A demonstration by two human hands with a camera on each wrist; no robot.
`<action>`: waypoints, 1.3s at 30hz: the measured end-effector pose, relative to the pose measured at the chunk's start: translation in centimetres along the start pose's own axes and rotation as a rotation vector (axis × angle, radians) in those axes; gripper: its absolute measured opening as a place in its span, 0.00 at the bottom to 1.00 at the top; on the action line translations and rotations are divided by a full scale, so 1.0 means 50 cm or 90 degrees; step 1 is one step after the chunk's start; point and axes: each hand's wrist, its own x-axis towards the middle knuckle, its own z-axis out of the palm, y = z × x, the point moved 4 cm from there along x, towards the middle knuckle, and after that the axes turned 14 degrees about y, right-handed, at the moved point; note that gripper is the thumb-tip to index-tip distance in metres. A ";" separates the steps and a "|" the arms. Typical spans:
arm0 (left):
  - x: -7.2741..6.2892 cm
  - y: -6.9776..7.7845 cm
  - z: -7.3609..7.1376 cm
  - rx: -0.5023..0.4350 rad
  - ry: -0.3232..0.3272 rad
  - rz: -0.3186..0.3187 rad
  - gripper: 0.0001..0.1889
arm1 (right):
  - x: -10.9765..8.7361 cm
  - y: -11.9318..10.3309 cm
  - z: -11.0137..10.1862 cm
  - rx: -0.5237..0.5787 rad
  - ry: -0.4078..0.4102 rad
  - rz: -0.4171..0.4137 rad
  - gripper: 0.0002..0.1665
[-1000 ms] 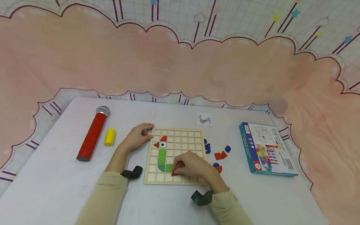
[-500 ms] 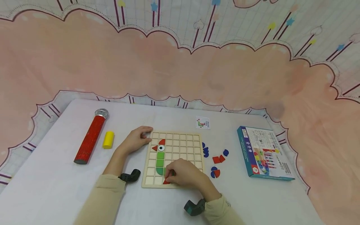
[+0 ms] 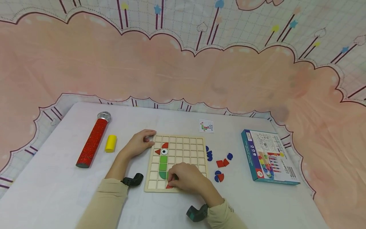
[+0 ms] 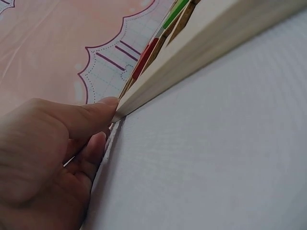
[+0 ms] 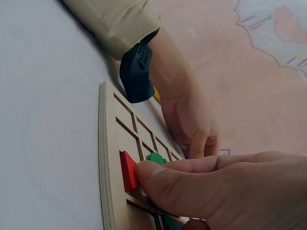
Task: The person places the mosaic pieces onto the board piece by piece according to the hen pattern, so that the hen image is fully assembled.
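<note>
A wooden grid board (image 3: 186, 140) lies on the table. My left hand (image 3: 139, 143) rests against its far left corner, thumb and finger touching the edge; in the left wrist view a fingertip (image 4: 109, 101) meets that corner. My right hand (image 3: 186, 178) pinches a red triangle tile (image 5: 128, 171) in the board's front row. It partly hides the green tiles near it. To the upper left of that hand, the board holds green square tiles (image 3: 163, 163), a green curved tile (image 3: 162, 175), a round eye tile (image 3: 164, 152), a red curved tile (image 3: 165, 145) and a small red triangle (image 3: 157, 152).
Right of the board lie loose blue tiles (image 3: 209, 156) and red tiles (image 3: 220, 163). A pattern card (image 3: 206, 126) lies behind it, and a teal game box (image 3: 271, 157) at the far right. A red microphone (image 3: 92, 143) and yellow cylinder (image 3: 110, 143) are on the left.
My right hand has moved left and toward me with the red triangle, down to the board's front row, then stayed nearly still. The left hand keeps its place at the corner.
</note>
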 end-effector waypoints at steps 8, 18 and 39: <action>-0.001 0.001 0.002 0.009 -0.004 0.007 0.26 | 0.001 0.008 0.000 0.030 -0.009 0.017 0.09; 0.000 0.000 0.002 0.012 -0.007 0.002 0.26 | 0.001 0.009 -0.001 0.022 -0.027 0.003 0.07; 0.006 0.004 -0.001 0.017 -0.013 0.007 0.25 | 0.007 0.007 -0.010 0.016 -0.026 0.009 0.06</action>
